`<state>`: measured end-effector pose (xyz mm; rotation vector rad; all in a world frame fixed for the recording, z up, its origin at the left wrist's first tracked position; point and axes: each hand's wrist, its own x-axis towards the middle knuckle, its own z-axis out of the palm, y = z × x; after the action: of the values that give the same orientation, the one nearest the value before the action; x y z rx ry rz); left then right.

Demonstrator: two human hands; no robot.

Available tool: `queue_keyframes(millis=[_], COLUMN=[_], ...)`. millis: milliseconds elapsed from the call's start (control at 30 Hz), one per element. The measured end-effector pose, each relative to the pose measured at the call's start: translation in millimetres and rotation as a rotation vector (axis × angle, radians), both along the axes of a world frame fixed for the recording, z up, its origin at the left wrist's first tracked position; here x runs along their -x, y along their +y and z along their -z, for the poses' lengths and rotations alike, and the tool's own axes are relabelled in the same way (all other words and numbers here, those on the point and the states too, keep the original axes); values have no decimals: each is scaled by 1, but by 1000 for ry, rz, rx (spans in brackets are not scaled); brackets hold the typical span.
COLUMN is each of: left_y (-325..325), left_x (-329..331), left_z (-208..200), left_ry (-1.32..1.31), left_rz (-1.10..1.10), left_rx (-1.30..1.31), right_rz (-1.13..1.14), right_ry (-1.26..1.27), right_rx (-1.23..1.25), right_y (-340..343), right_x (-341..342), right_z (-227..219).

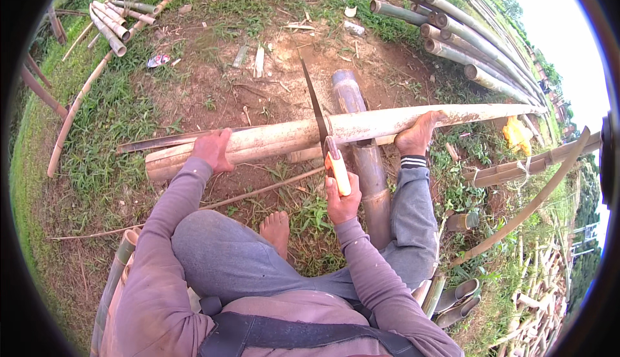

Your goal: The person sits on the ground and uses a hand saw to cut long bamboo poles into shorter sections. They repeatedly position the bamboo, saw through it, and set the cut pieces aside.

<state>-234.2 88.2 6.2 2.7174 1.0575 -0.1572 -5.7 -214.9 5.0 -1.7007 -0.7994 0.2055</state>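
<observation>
Clenched around the saw (335, 161), the right hand (343, 203) appears to be sawing; the left hand (213, 150) clasps the pole (278, 139), and steady strokes seem called for next.

The pale bamboo pole (368, 124), stained brown in patches, lies crosswise. The saw (321, 121), with a dark tapering blade and orange-and-cream handle, crosses it beside a node, tip pointing away.

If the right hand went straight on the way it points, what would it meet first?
Probably the pale bamboo pole across its line; depth is unclear, so the right hand might pass above.
</observation>
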Motion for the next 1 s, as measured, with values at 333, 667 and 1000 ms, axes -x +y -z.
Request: queue_keyframes(millis=[333,667,1000], left_y=[-7,0,12], left_x=[14,43,72], left_z=[-5,1,22], left_ry=[-2,-38,-348], left_rz=[40,19,-474], left_rx=[-1,20,-190], right_rz=[16,0,7], right_ry=[-81,25,-14], right_rx=[22,2,49], right_y=[-7,-8,-9], right_x=[10,10,6], right_z=[-13,-10,-9])
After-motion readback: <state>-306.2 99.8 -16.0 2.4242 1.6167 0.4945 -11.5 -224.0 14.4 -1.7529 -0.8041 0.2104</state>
